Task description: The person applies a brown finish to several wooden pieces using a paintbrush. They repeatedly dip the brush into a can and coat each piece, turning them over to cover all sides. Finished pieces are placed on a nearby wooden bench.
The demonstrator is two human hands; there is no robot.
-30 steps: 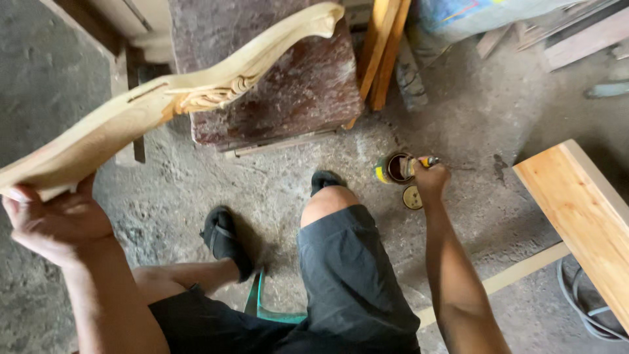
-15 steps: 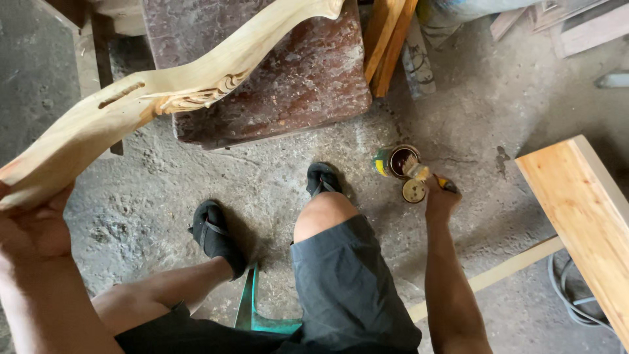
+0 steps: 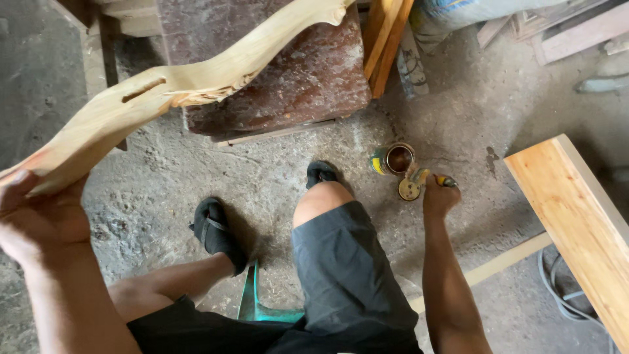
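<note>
Pale carved wood, one piece: a curved furniture leg (image 3: 190, 82), held up over the concrete floor (image 3: 164, 177). Its long axis runs diagonally, lower end at the left edge of view, upper scrolled end pointing up and right over a reddish-brown block (image 3: 295, 78); one slot is cut into its near face. Left hand (image 3: 39, 219): one, curled around the leg's lower end, fingers closed under it. Right hand (image 3: 440, 196): one, fist closed on a brush (image 3: 429, 178) with a yellow handle, its tip down beside the containers. Containers: one small open can (image 3: 398, 158) standing upright on the floor, dark liquid inside; one round lid (image 3: 409, 189) lying flat just beside it, touching or nearly touching, cannot tell which. Two black shoes (image 3: 216, 229) on the floor, one per foot. One light wooden plank (image 3: 576, 223) at right, long axis diagonal. Orange boards (image 3: 383, 39) lean by the block, number unclear.
</note>
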